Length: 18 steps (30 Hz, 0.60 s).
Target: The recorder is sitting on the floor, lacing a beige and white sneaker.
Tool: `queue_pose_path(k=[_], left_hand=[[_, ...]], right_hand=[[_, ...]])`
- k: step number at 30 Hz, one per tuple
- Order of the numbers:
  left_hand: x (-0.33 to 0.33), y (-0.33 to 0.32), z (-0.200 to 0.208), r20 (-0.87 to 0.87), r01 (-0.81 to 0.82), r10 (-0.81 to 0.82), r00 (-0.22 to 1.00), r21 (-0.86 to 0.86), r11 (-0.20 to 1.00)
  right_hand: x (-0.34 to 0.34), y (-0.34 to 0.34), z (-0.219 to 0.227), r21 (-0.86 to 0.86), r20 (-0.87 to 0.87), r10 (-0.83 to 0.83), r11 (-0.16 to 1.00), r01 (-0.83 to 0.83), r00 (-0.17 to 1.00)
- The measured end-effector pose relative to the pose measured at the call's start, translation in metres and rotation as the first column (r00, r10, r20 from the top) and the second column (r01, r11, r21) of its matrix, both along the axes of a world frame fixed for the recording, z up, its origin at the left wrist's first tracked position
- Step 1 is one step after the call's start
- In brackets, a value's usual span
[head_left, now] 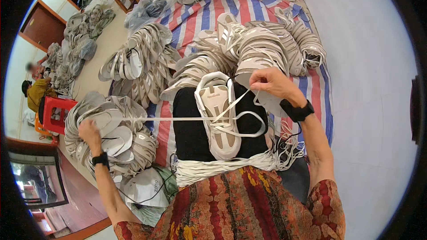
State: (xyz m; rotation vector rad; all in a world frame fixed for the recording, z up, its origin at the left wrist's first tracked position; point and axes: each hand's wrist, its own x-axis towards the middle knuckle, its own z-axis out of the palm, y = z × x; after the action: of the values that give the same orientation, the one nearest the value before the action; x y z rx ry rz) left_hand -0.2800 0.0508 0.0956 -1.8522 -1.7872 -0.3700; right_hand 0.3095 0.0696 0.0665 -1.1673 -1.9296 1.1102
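A beige and white sneaker upper [216, 97] lies on a black pad [187, 120] in front of me, its toe pointing toward my body. A flat white shoelace [169, 119] runs through its eyelets near the middle. My left hand [90, 134] is closed on one stretch of that lace and draws it out taut far to the left. In my right hand [273, 83], thumb and fingers pinch another part of the lace above the upper's right side. A loop of lace curves out on the right of the upper. Across my lap lies a bundle of white laces [213, 171].
Rows of stacked beige uppers [262, 49] spread over a striped tarp [242, 6] ahead. Another pile of uppers [118, 120] sits at left, under my left hand. A red stool [55, 113] and a person in yellow [38, 93] are farther left. A white wall [369, 98] runs along the right.
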Motion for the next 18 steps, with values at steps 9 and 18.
queue_pose_path(k=[9, 18], left_hand=[[0.165, -0.005, -0.081, 0.732, 0.531, -0.327, 0.598, -0.055, 0.846], [0.218, 0.011, -0.098, 0.449, 0.466, -0.389, 0.804, -0.071, 0.882]], right_hand=[[-0.039, -0.09, -0.008, 0.694, 0.068, -0.484, 0.651, 0.307, 0.872], [-0.076, -0.135, -0.016, -0.221, -0.058, -0.204, 0.957, 0.186, 0.977]])
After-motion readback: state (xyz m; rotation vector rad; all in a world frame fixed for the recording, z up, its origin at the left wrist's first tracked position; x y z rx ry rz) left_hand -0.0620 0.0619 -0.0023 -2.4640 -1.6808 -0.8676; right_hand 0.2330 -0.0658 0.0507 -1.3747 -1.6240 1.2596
